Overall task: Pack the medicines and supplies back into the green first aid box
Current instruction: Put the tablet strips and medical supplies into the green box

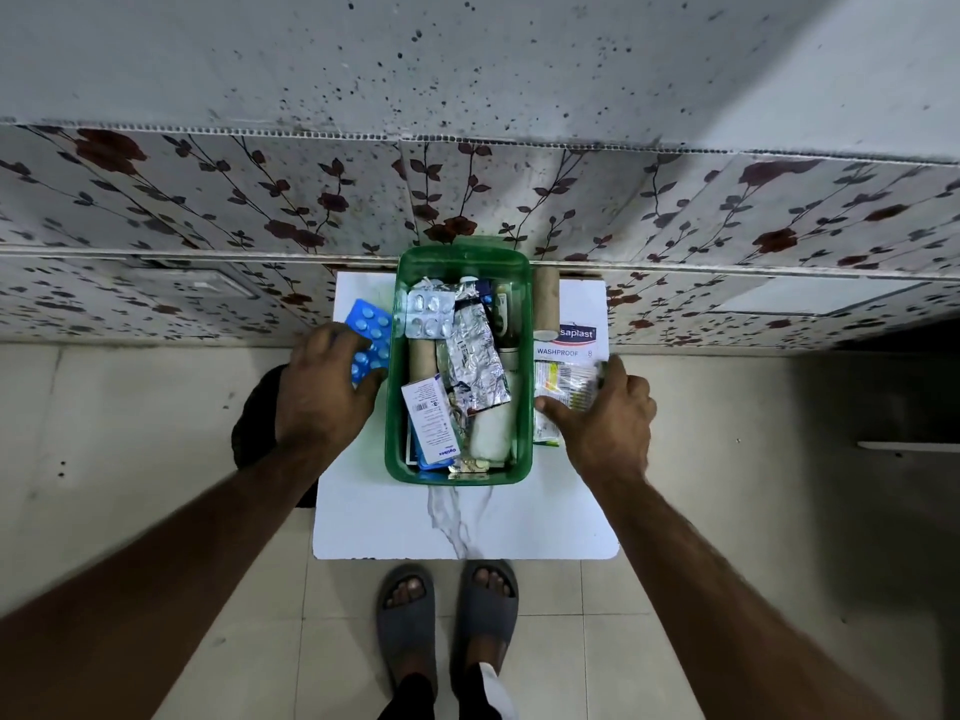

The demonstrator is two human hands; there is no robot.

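Both bare forearms reach forward and inward from the lower corners, palms down. Left hand [324, 387]: fingers curled, gripping something flat at the fingertips, knuckles up. Right hand [608, 413]: thumb out to the left, fingers closed over a thin packet, wrist straight. Hands well apart, level with each other. Both feet in slides below, toes forward.

One head-worn wide-angle view looks steeply down and forward from standing height. The white bench [467, 522] sits mid-frame at arm's reach, the person's sandalled feet [447, 610] at the bottom edge, the flowered wall [208, 200] bowed across the top by the lens.
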